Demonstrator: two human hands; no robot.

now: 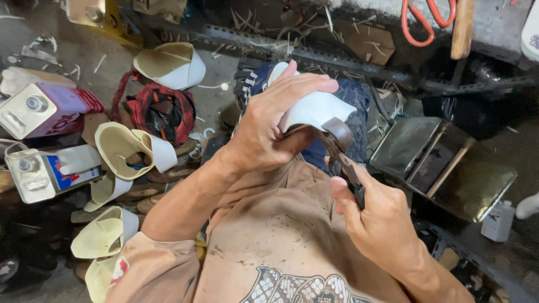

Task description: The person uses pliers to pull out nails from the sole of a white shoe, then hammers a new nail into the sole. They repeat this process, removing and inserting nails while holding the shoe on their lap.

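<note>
Stained and dusty, a tan T-shirt [269,247] with a patterned print fills the bottom of the head view, closest to the lens, worn by a person seated above a cluttered workshop floor [224,78]. Both forearms rise from it toward the middle of the frame. To the right, a dark rectangular metal tray [477,185] sits on the floor with a wooden-handled tool lying across it. At left, two metal cans [45,106] with screw caps lie on their sides among several cream and white shoe uppers [126,148], curled and scattered from the top of the frame down to the lower left corner. A red and black bundle of cloth [160,112] rests between them and the person's blue-clad knee. Orange-handled scissors [426,19] lie on a ledge at the top right, beside a wooden handle.

The left hand [269,129] wraps firmly around a white shoe upper on its last [314,109], held over the lap, fingers curled across its top. The right hand [376,219] is clenched on the handles of dark metal pincers [345,163], whose head meets the brown lower edge of the white piece just below the left thumb. A small white bottle [498,220] stands at the far right.
</note>
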